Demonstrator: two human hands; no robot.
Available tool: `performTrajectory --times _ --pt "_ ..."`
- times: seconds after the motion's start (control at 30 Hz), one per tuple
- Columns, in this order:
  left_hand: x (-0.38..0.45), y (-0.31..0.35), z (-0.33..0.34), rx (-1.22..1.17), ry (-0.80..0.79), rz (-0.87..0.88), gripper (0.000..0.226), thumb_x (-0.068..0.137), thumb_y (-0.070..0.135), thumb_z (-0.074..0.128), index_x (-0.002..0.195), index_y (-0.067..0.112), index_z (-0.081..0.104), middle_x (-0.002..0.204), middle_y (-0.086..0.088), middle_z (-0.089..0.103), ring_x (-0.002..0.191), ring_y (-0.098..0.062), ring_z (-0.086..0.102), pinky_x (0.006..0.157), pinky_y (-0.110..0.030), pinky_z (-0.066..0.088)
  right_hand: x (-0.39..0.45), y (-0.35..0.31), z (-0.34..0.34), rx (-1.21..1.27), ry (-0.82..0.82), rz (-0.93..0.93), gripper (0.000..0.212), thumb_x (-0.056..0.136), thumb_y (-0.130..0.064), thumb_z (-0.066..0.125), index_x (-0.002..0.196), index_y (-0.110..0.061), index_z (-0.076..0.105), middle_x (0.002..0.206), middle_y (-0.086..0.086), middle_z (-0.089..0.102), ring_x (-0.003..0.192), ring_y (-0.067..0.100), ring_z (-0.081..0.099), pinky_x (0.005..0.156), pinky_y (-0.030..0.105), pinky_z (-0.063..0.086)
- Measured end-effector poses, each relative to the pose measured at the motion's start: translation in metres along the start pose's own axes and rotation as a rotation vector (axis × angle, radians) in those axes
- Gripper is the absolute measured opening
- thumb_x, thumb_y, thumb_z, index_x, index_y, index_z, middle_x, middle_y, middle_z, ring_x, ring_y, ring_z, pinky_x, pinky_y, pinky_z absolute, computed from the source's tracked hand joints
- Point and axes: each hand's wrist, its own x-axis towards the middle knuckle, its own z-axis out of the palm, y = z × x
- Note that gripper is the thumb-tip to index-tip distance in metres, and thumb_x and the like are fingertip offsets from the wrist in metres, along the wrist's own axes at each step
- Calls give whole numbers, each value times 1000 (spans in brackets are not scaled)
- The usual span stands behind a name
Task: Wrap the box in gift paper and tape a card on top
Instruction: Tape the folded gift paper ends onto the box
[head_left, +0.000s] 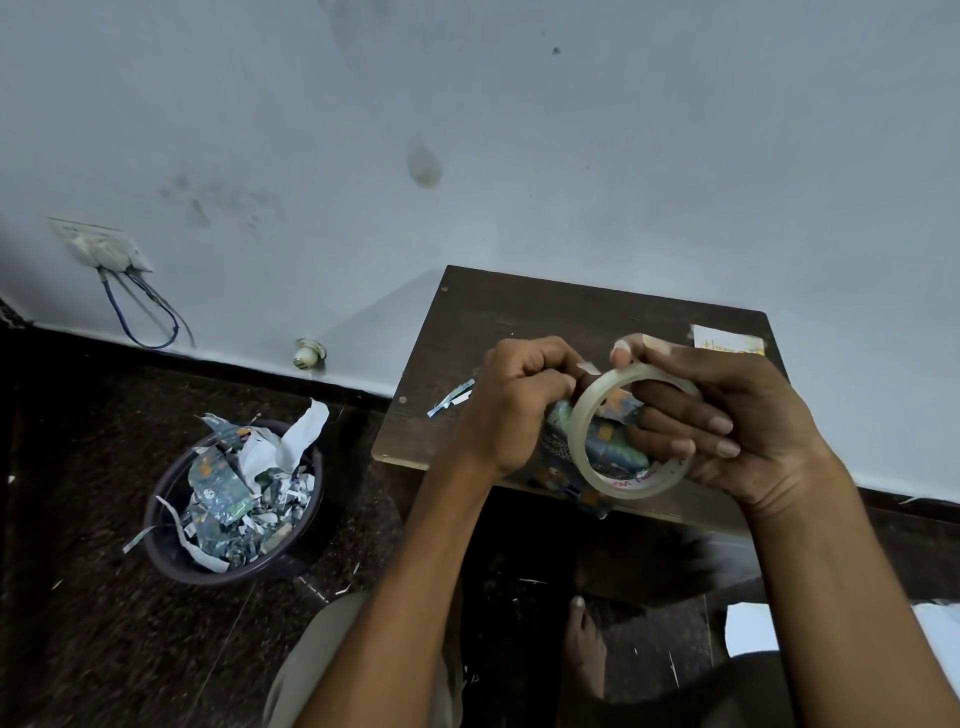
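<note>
Box (597, 447) wrapped, on table (519, 312) | right hand (727, 415) holds tape roll (587, 415) | left hand (514, 400) pinches tape end

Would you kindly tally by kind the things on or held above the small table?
Tape roll: 1, held by the right hand, its end pinched by the left hand
Wrapped box: 1
Card: 1
Paper scrap: 1
Total: 4

Both hands are raised close together, left hand (511, 395) fisted, right hand (727, 421) with fingers curled.
</note>
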Motion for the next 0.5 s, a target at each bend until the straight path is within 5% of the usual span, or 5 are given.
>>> performTrajectory --times 0.13,0.23,0.5 --pt "-5 8 4 -143 1 -37 51 99 31 43 72 -6 65 63 -4 62 60 -12 57 62 -20 45 0 0 5 -42 82 0 20 95 -15 51 95 -2 66 40 -3 14 29 11 10 41 21 31" --pt "-2 6 4 -102 0 -81 53 96 36 54 73 -10 63 61 -19 54 60 -24 51 63 -32 42 1 -1 6 -74 117 8 25 99 -14 43 94 -2 65 40 -2 14 29 11 9 40 21 32" --pt "-2 12 8 -130 85 -131 34 93 21 52 64 7 61 55 7 56 56 -9 46 55 -21 40 1 -1 7 -88 93 29 18 95 -15 54 98 -1 65 39 -2 17 29 11 11 40 21 34"
